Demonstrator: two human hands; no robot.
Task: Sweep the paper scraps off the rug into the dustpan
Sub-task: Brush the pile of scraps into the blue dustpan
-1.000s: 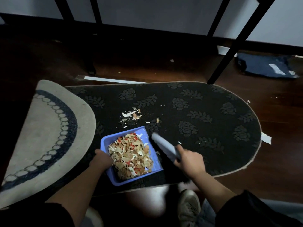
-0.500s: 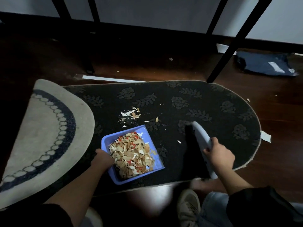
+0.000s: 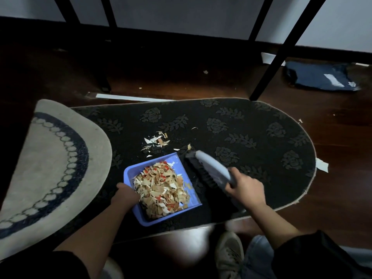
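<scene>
A blue dustpan (image 3: 128,171) lies on the dark flowered rug (image 3: 251,127), heaped with tan, white and red paper scraps (image 3: 163,186). My left hand (image 3: 125,196) grips its near left corner. My right hand (image 3: 244,190) holds a grey-blue hand brush (image 3: 211,168) by its handle. The brush's dark bristles rest on the rug right against the dustpan's right side. A small pile of loose scraps (image 3: 155,142) lies on the rug just beyond the dustpan's far edge, with a few single bits near the brush tip.
A beige round rug (image 3: 46,164) with a dark ring overlaps the dark rug at left. Black furniture legs (image 3: 267,73) stand on the wooden floor behind. A dark blue bag (image 3: 320,77) lies at the back right. Stray scraps (image 3: 322,165) dot the floor. My shoe (image 3: 229,256) is below.
My right hand swung the brush out to the right over the rug, then brought it back left against the dustpan's right side. The dustpan and my left hand stayed put.
</scene>
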